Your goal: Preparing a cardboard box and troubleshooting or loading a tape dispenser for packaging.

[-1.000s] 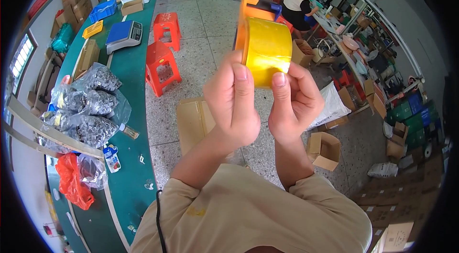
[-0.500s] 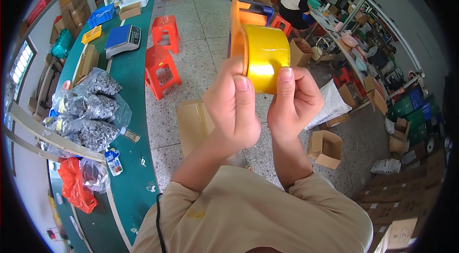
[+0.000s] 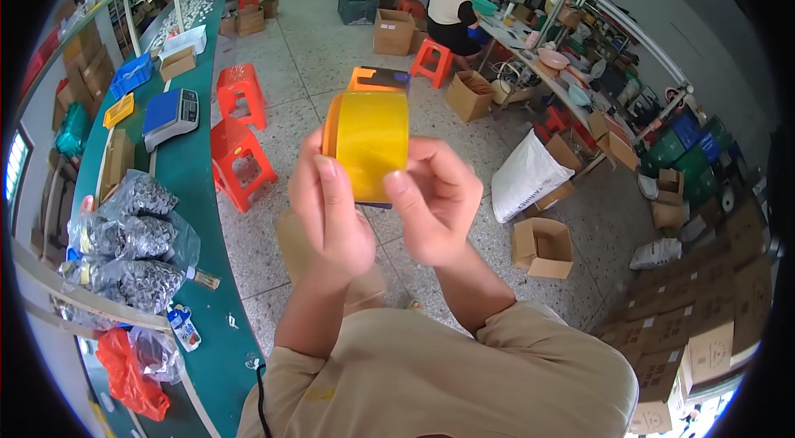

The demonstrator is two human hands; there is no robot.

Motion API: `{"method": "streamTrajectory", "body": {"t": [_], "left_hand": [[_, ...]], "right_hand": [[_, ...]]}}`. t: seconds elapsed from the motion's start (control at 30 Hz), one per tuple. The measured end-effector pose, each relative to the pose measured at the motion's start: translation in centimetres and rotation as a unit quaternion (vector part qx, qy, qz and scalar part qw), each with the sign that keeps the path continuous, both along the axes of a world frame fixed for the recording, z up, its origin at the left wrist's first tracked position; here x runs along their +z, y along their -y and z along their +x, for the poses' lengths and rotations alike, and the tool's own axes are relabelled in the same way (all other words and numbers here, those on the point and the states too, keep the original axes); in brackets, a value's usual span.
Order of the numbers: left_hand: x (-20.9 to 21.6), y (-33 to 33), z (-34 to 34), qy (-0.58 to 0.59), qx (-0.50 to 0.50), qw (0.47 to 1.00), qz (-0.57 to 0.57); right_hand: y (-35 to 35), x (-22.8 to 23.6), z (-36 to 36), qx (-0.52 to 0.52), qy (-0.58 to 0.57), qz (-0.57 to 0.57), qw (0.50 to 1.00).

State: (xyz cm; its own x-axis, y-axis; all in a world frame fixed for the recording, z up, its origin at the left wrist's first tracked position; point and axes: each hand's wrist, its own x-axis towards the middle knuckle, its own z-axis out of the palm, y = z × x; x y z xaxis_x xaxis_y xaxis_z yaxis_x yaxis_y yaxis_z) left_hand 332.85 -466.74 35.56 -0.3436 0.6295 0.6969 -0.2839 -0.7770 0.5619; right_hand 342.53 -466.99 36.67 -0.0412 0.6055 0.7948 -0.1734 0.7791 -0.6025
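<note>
A tape dispenser (image 3: 362,79) with orange and dark parts is raised in front of my chest, loaded with a wide roll of yellow packing tape (image 3: 374,133). My left hand (image 3: 333,219) is closed on its left side, with the thumb along the roll's lower left edge; the other fingers are mostly hidden behind. On the roll's lower right edge presses the thumb of my right hand (image 3: 436,202), its fingers curled beside and behind the tape. Below the hands, partly covered by my forearms, a cardboard box (image 3: 296,252) lies on the floor.
To the left runs a green-topped bench (image 3: 217,289) with bags of small metal parts (image 3: 145,235) and a weighing scale (image 3: 171,117). Red stools (image 3: 240,161) stand beside it. At right are a white sack (image 3: 530,177) and an open carton (image 3: 542,247). A person (image 3: 451,16) sits farther back.
Both hands and the dispenser have moved left and lower in view, and the roll now faces me more squarely. My view has shifted, showing more of the far room. Both hands still hold on.
</note>
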Motion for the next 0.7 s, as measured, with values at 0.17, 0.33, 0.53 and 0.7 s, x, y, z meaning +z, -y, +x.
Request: {"method": "streamTrajectory", "body": {"t": [0.17, 0.33, 0.53, 0.7], "left_hand": [[-0.3, -0.1, 0.1, -0.065, 0.002, 0.997, 0.037], [-1.9, -1.1, 0.4, -0.167, 0.137, 0.973, 0.081], [-1.2, -1.7, 0.4, -0.12, 0.073, 0.983, 0.122], [-0.5, -1.8, -0.6, -0.07, 0.027, 0.992, 0.1]], "right_hand": [[0.7, 0.5, -0.4, -0.023, -0.034, -0.057, 0.998], [0.4, 0.1, -1.4, -0.124, -0.118, -0.101, 0.98], [0.4, 0.4, -0.8, -0.052, -0.123, -0.116, 0.984], [0.1, 0.1, -0.1, 0.107, -0.052, -0.064, 0.991]]}}
